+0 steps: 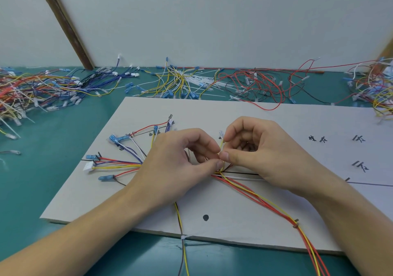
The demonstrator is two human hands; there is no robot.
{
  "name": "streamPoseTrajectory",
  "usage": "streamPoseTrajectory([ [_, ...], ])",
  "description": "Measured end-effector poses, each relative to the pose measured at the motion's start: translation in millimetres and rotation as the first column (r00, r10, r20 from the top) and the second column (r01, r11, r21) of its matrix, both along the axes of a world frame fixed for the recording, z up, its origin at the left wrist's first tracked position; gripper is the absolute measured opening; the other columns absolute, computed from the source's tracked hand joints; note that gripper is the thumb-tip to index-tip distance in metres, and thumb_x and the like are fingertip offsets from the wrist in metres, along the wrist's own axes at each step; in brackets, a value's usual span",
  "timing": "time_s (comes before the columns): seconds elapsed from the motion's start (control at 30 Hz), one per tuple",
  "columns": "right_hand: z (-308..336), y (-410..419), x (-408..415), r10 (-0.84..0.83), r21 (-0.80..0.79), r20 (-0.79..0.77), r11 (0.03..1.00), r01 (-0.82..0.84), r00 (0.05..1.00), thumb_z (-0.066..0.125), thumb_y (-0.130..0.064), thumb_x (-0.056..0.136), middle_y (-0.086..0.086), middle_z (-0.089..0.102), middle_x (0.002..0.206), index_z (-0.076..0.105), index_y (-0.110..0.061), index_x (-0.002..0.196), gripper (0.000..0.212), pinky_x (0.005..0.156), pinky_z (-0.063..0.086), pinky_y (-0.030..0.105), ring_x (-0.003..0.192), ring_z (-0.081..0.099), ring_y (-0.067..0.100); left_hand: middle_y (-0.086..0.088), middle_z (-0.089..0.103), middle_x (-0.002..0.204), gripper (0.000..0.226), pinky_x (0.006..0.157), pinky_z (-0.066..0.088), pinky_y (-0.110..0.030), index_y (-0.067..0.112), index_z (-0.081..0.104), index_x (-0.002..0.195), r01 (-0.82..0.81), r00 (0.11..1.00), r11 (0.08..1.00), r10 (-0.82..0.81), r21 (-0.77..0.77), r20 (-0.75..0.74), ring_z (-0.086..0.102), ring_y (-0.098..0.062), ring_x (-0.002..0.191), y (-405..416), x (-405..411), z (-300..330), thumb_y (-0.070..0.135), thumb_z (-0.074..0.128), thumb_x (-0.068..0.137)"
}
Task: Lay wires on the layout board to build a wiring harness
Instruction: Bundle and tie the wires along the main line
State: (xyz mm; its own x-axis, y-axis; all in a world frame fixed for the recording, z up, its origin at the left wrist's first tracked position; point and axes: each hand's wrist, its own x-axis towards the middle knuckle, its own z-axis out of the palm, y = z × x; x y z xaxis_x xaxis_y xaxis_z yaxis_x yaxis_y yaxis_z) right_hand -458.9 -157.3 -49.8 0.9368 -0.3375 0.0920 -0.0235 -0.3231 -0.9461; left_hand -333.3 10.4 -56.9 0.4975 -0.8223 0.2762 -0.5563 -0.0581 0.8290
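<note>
A white layout board (234,218) with black marks and handwritten labels lies on the green table. Coloured wires fan out to the left on it, ending in blue terminals (116,138) and a white connector (88,166). My left hand (176,160) pinches the wire bundle (219,170) at the board's middle between thumb and fingers. My right hand (255,150) pinches a short yellow wire (221,142) with a clear terminal, right beside the left fingertips. Red and yellow wires (265,202) run from the bundle off the board's near right edge.
Heaps of loose wires lie along the back of the table: a mixed pile (32,92) at left, yellow and white ones (178,82) in the middle, red ones (259,86) to the right, another pile (378,88) at far right. A grey wall stands behind.
</note>
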Motion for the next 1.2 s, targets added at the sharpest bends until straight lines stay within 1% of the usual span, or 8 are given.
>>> streamPoseTrajectory([
  [0.33,2.5,1.5,-0.4,0.030,-0.010,0.006,0.999,-0.030,1.000,0.078,-0.002,0.086,0.014,0.073,0.082,0.063,-0.013,0.088,0.019,0.064,0.047,0.024,0.067,0.057,0.014,0.018,0.071,0.072,0.020,0.056,0.038,-0.002,0.030,0.076,0.084,-0.036,0.999,0.999,0.036,-0.012,0.027,0.058,0.002,0.059,-1.6,-3.1,-2.0,0.018,0.090,0.076],
  [0.47,1.1,2.7,-0.5,0.031,0.018,0.004,0.999,-0.031,1.000,0.076,0.003,0.087,0.003,0.072,0.077,0.056,-0.018,0.080,0.030,0.068,0.046,0.038,0.070,0.055,0.019,0.014,0.074,0.073,0.021,0.058,0.039,-0.004,0.030,0.074,0.085,-0.018,1.000,1.000,0.018,-0.009,0.017,0.060,0.000,0.062,-2.2,-3.2,-1.8,0.017,0.089,0.077],
  [0.63,0.3,2.9,1.0,0.038,-0.021,-0.018,0.999,-0.038,0.999,0.071,0.007,0.088,-0.006,0.069,0.073,0.049,-0.024,0.077,0.040,0.067,0.047,0.033,0.068,0.054,0.016,0.016,0.074,0.071,0.023,0.056,0.037,-0.005,0.029,0.072,0.084,-0.001,1.000,1.000,0.001,0.011,0.011,0.058,0.001,0.059,-3.4,-4.6,0.1,0.013,0.087,0.078],
  [0.8,-0.5,5.5,3.4,0.031,-0.103,-0.029,0.994,-0.034,0.999,0.065,0.008,0.089,-0.007,0.065,0.072,0.042,-0.036,0.070,0.053,0.063,0.043,0.038,0.068,0.049,0.017,0.014,0.073,0.070,0.022,0.055,0.036,-0.006,0.027,0.070,0.081,-0.004,1.000,1.000,0.004,0.020,-0.009,0.052,0.000,0.055,-4.7,-6.5,1.3,0.011,0.085,0.078],
  [0.93,-0.4,8.0,4.6,0.028,-0.156,-0.027,0.987,-0.032,0.999,0.060,0.008,0.089,0.007,0.064,0.078,0.038,-0.033,0.071,0.050,0.066,0.046,0.050,0.068,0.049,0.029,0.008,0.070,0.067,0.021,0.052,0.035,-0.008,0.024,0.070,0.078,-0.013,0.998,1.000,0.015,0.026,-0.057,0.047,-0.002,0.051,-6.2,-7.7,1.1,0.012,0.086,0.077],
  [1.0,-0.1,9.0,4.2,0.027,-0.177,-0.019,0.984,-0.030,0.999,0.059,0.007,0.088,0.008,0.064,0.079,0.038,-0.033,0.071,0.048,0.069,0.047,0.054,0.072,0.051,0.035,0.008,0.068,0.066,0.021,0.050,0.035,-0.008,0.023,0.069,0.076,-0.016,0.997,1.000,0.018,0.027,-0.080,0.047,-0.002,0.049,-6.7,-8.3,1.2,0.012,0.086,0.078],
  [1.1,-0.8,9.3,3.6,0.009,-0.187,-0.004,0.982,-0.010,1.000,0.059,0.010,0.088,0.007,0.064,0.079,0.038,-0.031,0.072,0.048,0.071,0.048,0.057,0.074,0.053,0.036,0.009,0.068,0.065,0.023,0.051,0.037,-0.011,0.024,0.068,0.073,-0.025,0.997,0.999,0.027,0.034,-0.069,0.047,-0.002,0.050,-7.8,-8.4,1.2,0.011,0.086,0.077],
  [1.2,-3.1,8.6,5.2,-0.018,-0.196,0.012,0.980,0.020,1.000,0.058,0.009,0.087,0.000,0.062,0.075,0.039,-0.030,0.073,0.046,0.068,0.047,0.051,0.070,0.050,0.031,0.009,0.071,0.068,0.022,0.052,0.040,-0.016,0.025,0.067,0.072,-0.047,0.998,0.998,0.049,0.052,-0.038,0.046,-0.005,0.052,-9.0,-7.8,0.3,0.012,0.084,0.076],
])
